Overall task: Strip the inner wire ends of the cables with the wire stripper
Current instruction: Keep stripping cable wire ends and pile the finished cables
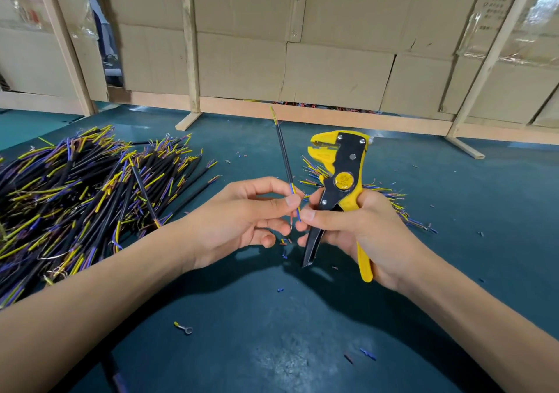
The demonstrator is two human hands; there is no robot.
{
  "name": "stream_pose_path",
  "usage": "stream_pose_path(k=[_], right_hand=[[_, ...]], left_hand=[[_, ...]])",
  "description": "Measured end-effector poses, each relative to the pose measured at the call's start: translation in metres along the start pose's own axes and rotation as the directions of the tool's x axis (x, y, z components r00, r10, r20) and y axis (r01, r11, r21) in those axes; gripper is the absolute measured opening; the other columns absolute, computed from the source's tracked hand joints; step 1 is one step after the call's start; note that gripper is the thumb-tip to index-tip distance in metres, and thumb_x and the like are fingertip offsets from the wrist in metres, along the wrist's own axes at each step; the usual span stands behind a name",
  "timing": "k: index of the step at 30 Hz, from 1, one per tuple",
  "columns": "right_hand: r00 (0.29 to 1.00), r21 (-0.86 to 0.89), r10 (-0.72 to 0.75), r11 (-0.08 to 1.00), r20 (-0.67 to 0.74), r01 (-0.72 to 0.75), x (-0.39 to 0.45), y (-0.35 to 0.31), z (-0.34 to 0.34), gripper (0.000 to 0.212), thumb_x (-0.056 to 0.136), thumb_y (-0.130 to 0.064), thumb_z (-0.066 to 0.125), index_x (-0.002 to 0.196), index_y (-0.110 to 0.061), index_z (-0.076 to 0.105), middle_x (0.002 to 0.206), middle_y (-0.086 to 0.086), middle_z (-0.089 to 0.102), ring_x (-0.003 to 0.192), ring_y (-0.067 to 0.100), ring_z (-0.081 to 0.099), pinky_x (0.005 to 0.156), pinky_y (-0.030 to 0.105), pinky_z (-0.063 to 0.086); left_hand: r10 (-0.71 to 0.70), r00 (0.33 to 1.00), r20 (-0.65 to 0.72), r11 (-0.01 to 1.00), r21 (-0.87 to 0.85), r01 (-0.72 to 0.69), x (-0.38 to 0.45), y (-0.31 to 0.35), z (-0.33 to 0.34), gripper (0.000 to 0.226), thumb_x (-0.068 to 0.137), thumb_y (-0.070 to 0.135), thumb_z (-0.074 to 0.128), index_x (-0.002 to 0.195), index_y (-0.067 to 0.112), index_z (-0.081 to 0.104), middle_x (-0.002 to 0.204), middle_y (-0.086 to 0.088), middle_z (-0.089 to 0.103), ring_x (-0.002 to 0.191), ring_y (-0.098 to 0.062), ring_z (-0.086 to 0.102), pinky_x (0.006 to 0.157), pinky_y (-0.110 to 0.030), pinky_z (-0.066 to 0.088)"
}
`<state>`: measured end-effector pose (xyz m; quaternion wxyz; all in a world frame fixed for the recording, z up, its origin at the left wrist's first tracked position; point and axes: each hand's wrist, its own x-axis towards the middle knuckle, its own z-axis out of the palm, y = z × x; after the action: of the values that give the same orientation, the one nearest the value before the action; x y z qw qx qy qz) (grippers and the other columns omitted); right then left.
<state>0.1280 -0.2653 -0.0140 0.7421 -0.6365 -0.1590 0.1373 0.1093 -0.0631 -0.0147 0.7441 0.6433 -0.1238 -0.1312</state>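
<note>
Cable (284, 150) is upright over the desk (453, 211), lower end with its yellow and blue inner wires (297, 208) pinched by the left hand (242, 214), whose fingers (292, 201) are closed on it. Right hand (360, 223) is wrapped around the wire stripper (340, 178), head up and just right of the cable, thumb touching the wire tips. Best move, I'd say: fan the wires apart, feed one squarely into the notch, squeeze evenly; pile of cables (84, 193) lies off left.

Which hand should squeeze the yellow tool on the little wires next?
The right hand, probably. It already grips the wire stripper by its handles, jaws up and empty. The left hand pinches the cable near its coloured wire ends, so it can feed them in.
</note>
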Motion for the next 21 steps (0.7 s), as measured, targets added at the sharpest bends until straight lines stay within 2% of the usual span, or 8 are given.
stream_pose_path(k=[3,9,14,18,21], right_hand=[[1.0,0.008,0.011,1.0,0.002,-0.011,0.0001,-0.0007,0.0,0.032,0.069,-0.001,0.081,0.096,0.002,0.065,0.08,0.016,0.07,0.079,0.035,0.073,0.074,0.045,0.06],[0.999,0.042,0.052,0.998,-0.001,-0.052,0.0001,-0.001,0.0014,0.036,0.068,0.003,0.081,0.099,0.006,0.063,0.08,0.02,0.068,0.076,0.036,0.07,0.071,0.046,0.06],[0.997,0.112,0.076,0.991,0.018,-0.077,0.0003,-0.0006,0.0025,0.032,0.071,0.011,0.076,0.098,0.003,0.062,0.075,0.016,0.063,0.072,0.032,0.068,0.067,0.043,0.059],[0.998,0.174,0.069,0.982,0.006,-0.069,0.0016,0.0001,0.0028,0.022,0.079,0.014,0.07,0.097,0.002,0.062,0.076,0.018,0.059,0.069,0.033,0.066,0.066,0.045,0.059],[0.998,0.261,0.053,0.964,-0.032,-0.043,0.0038,-0.0003,0.0026,0.021,0.08,0.01,0.067,0.098,0.0,0.061,0.078,0.017,0.058,0.068,0.031,0.065,0.066,0.044,0.059]], left_hand=[[0.021,1.0,-0.023,1.0,0.015,-0.02,0.001,-0.0028,0.001,0.014,0.081,0.026,0.075,0.093,0.019,0.072,0.081,-0.008,0.068,0.066,-0.017,0.06,0.053,-0.023,0.043],[0.129,0.977,-0.169,0.99,0.077,-0.118,0.0046,-0.007,0.0044,0.029,0.07,0.031,0.081,0.09,0.011,0.075,0.082,-0.006,0.067,0.065,-0.016,0.057,0.053,-0.026,0.042],[0.073,0.988,-0.133,0.996,0.054,-0.066,0.0054,-0.0063,0.0029,0.026,0.074,0.023,0.079,0.093,0.007,0.074,0.074,-0.003,0.064,0.059,-0.014,0.055,0.05,-0.025,0.043],[0.032,0.993,-0.115,0.999,0.019,-0.031,0.0064,-0.0039,0.0011,0.036,0.072,0.019,0.08,0.101,0.001,0.071,0.073,-0.004,0.064,0.056,-0.014,0.055,0.05,-0.025,0.045],[0.012,0.997,-0.078,1.0,0.009,-0.011,0.0059,-0.0016,-0.0012,0.016,0.076,0.012,0.082,0.086,0.01,0.07,0.072,-0.004,0.064,0.055,-0.014,0.054,0.051,-0.025,0.046]])
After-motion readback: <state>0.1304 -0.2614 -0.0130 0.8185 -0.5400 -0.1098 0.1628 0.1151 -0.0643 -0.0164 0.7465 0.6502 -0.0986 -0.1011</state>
